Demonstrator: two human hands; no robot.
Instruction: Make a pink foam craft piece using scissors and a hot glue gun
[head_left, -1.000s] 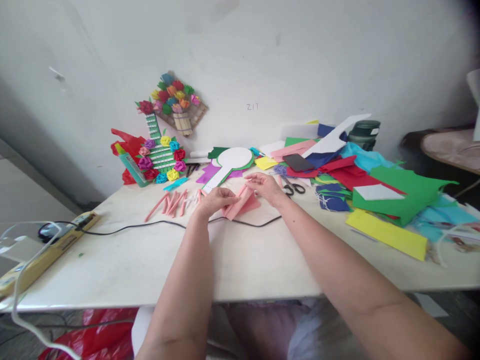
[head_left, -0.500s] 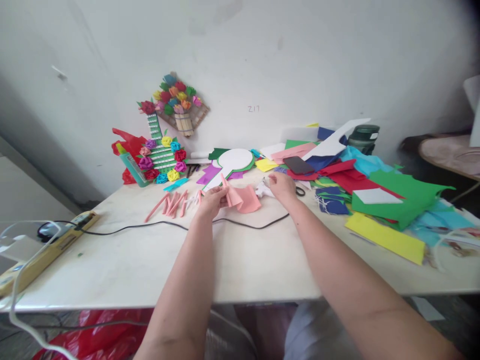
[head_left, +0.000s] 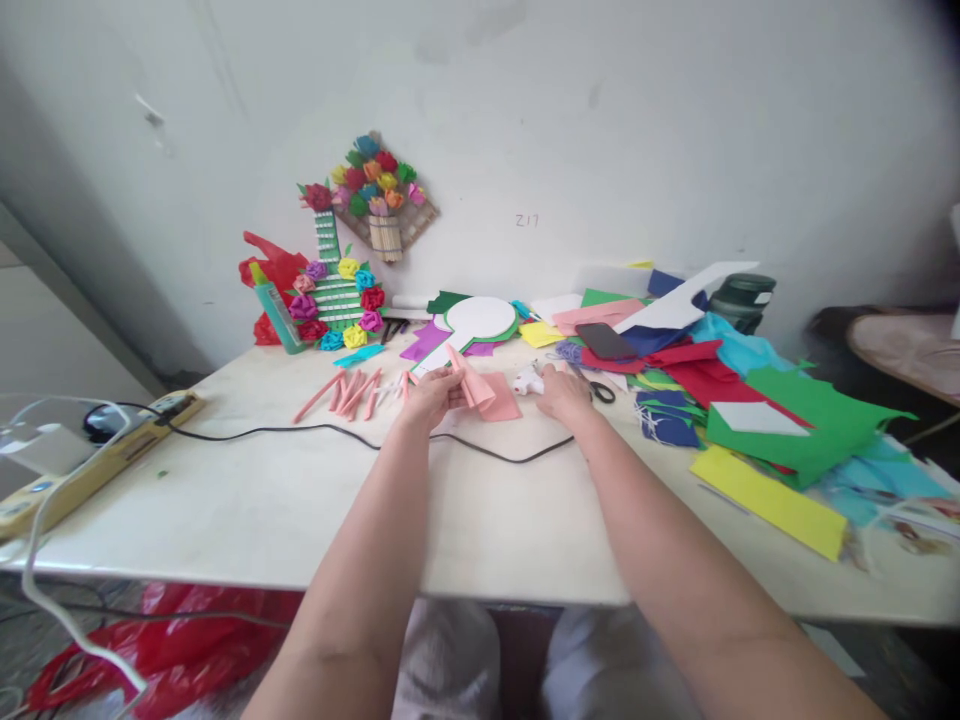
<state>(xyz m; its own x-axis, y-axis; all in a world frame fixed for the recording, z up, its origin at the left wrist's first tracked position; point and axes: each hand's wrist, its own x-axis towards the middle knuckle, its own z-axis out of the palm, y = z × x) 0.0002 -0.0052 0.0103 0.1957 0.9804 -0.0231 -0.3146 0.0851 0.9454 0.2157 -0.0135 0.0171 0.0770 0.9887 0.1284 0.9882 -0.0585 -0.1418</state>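
Observation:
My left hand [head_left: 437,397] is closed on a sheet of pink paper, whose near end curls up in a loose roll [head_left: 472,382]. The sheet's flat end [head_left: 504,397] lies on the table. My right hand [head_left: 564,393] is lowered to the table, palm down, at the right end of what looks like a white glue gun [head_left: 528,380]. Its fingertips are partly hidden, so I cannot see whether they grip the gun. Scissors with black handles [head_left: 602,392] lie just right of this hand. Several pink paper rolls [head_left: 351,392] rest left of my left hand.
A black cord [head_left: 480,452] crosses the table from a power strip [head_left: 112,460]. Behind are a white round-headed cutout [head_left: 480,318], a flower-trimmed guitar shape [head_left: 341,300] and a glue bottle [head_left: 277,315]. Coloured sheets [head_left: 795,420], a phone [head_left: 606,341] and a dark green flask [head_left: 741,300] fill the right.
My right hand has come down from above the white glue gun to the table beside it. The pink paper in my left hand is curled over more, its roll tipping to the right.

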